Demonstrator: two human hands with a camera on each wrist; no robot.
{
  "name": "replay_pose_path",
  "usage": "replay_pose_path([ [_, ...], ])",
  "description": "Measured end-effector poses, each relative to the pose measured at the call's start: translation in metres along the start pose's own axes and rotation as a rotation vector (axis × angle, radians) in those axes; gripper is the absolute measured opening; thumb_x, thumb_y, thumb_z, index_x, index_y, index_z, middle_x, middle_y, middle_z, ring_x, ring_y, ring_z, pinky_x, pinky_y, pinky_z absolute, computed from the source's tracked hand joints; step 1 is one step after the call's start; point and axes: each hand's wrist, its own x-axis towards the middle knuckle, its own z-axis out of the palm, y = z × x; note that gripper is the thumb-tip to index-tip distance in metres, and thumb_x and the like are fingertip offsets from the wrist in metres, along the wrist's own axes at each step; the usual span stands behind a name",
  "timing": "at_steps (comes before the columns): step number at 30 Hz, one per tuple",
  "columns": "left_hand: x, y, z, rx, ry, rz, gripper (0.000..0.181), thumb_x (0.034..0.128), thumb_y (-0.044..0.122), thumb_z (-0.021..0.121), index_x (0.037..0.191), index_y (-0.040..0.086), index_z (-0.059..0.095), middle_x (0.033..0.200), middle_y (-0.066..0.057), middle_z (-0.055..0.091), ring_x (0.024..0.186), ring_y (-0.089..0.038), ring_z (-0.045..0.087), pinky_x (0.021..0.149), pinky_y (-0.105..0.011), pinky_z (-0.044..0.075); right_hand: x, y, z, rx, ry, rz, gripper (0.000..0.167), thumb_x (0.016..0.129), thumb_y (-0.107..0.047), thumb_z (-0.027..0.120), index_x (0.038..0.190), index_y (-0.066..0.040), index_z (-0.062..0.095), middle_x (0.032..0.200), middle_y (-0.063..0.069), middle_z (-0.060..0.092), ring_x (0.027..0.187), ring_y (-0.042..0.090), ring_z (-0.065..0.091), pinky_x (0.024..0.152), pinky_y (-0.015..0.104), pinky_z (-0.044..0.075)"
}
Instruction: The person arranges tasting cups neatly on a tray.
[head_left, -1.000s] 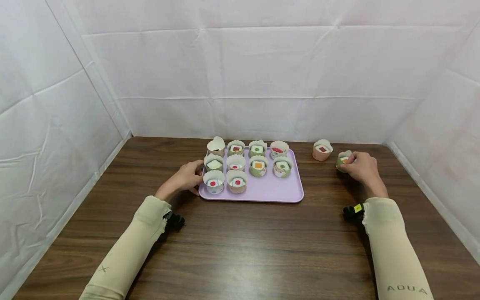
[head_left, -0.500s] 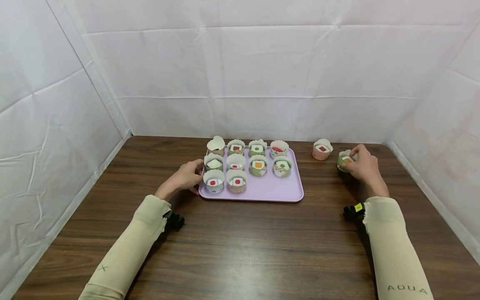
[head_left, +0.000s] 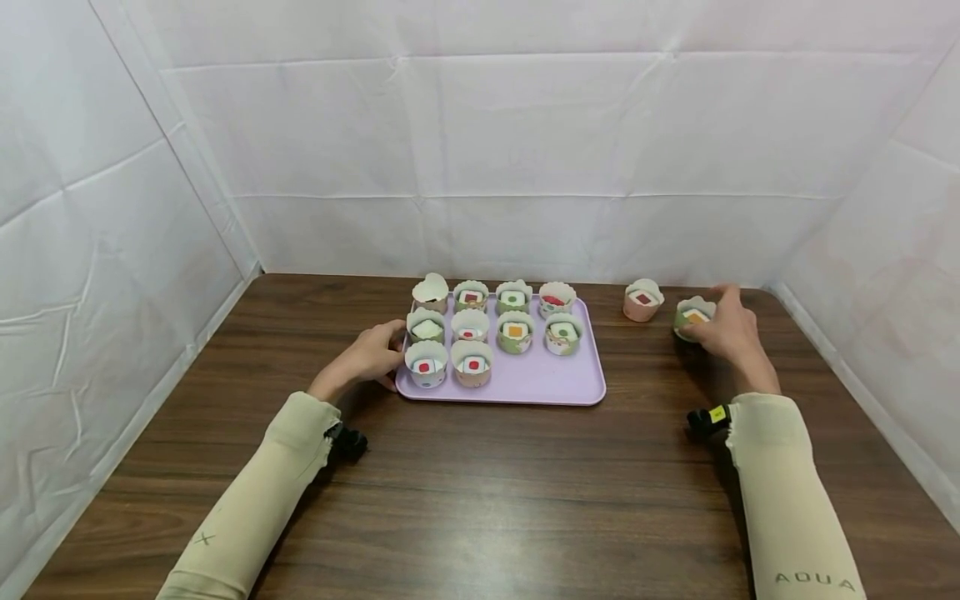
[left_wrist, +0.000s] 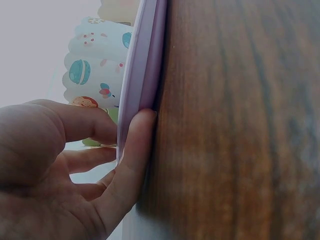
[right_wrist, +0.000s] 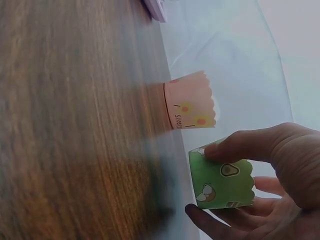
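Note:
My left hand [head_left: 372, 352] grips the left edge of a lilac tray [head_left: 543, 385]; in the left wrist view its fingers [left_wrist: 135, 145] lie against the rim. Scalloped paper baking cups stand in rows on the tray, among them a white cup [head_left: 427, 377] and a pink cup [head_left: 472, 377] at the front left. Most hold a small white tile with a coloured mark. Off the tray at right, my right hand [head_left: 731, 333] holds a green baking cup [right_wrist: 225, 182] with an orange-marked tile inside, thumb on one side and fingers on the other.
Another pink baking cup [head_left: 642, 302] with a dark red-marked tile stands between the tray and my right hand. The wooden table [head_left: 487, 500] reaches back to white sheet walls [head_left: 525, 150] behind and on both sides.
My right hand has spread wider, from fingertips at the green baking cup's top to around its side, uncovering the orange-marked tile. My left hand and the tray look unchanged.

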Motion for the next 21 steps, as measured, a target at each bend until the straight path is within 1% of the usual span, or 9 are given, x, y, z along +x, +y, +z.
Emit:
replay_pose_path([
  [3, 0.001, 0.000, 0.001, -0.006, 0.003, 0.006, 0.053, 0.0984, 0.005, 0.052, 0.150, 0.001, 0.041, 0.103, -0.018, 0.054, 0.073, -0.024, 0.066, 0.058, -0.036, 0.067, -0.001, -0.001, -0.001, 0.001, 0.000, 0.008, 0.089, 0.092, -0.022, 0.072, 0.156, 0.008, 0.019, 0.148, 0.043, 0.036, 0.127, 0.058, 0.040, 0.100, 0.067, 0.044],
  [8, 0.001, 0.000, 0.001, -0.005, 0.011, 0.018, 0.050, 0.0986, 0.006, 0.053, 0.147, 0.000, 0.043, 0.100, -0.018, 0.053, 0.071, -0.024, 0.067, 0.058, -0.036, 0.067, -0.004, -0.003, -0.003, 0.000, -0.003, 0.015, 0.087, 0.093, -0.026, 0.070, 0.155, 0.010, 0.022, 0.139, 0.044, 0.040, 0.116, 0.053, 0.045, 0.092, 0.065, 0.049],
  [10, 0.001, 0.000, 0.001, 0.001, 0.014, 0.016, 0.048, 0.0986, 0.005, 0.053, 0.146, 0.000, 0.044, 0.099, -0.018, 0.052, 0.072, -0.025, 0.067, 0.057, -0.036, 0.067, -0.005, -0.005, -0.004, -0.008, -0.001, 0.013, 0.086, 0.093, -0.027, 0.070, 0.155, 0.011, 0.023, 0.138, 0.044, 0.041, 0.114, 0.052, 0.046, 0.091, 0.064, 0.049],
  [15, 0.000, -0.001, 0.000, 0.009, 0.008, 0.012, 0.050, 0.0989, 0.005, 0.052, 0.148, 0.000, 0.042, 0.101, -0.018, 0.051, 0.074, -0.026, 0.067, 0.058, -0.036, 0.067, -0.006, -0.009, -0.007, -0.024, -0.001, 0.003, 0.087, 0.093, -0.030, 0.070, 0.155, 0.012, 0.026, 0.139, 0.042, 0.042, 0.113, 0.050, 0.047, 0.087, 0.059, 0.052],
  [21, 0.001, -0.002, 0.000, 0.004, 0.008, 0.015, 0.051, 0.0993, 0.006, 0.053, 0.149, 0.000, 0.042, 0.102, -0.019, 0.053, 0.071, -0.025, 0.067, 0.057, -0.036, 0.067, -0.007, -0.018, -0.011, -0.024, -0.006, -0.016, 0.088, 0.094, -0.034, 0.069, 0.154, 0.013, 0.026, 0.139, 0.042, 0.043, 0.112, 0.050, 0.049, 0.082, 0.055, 0.053],
])
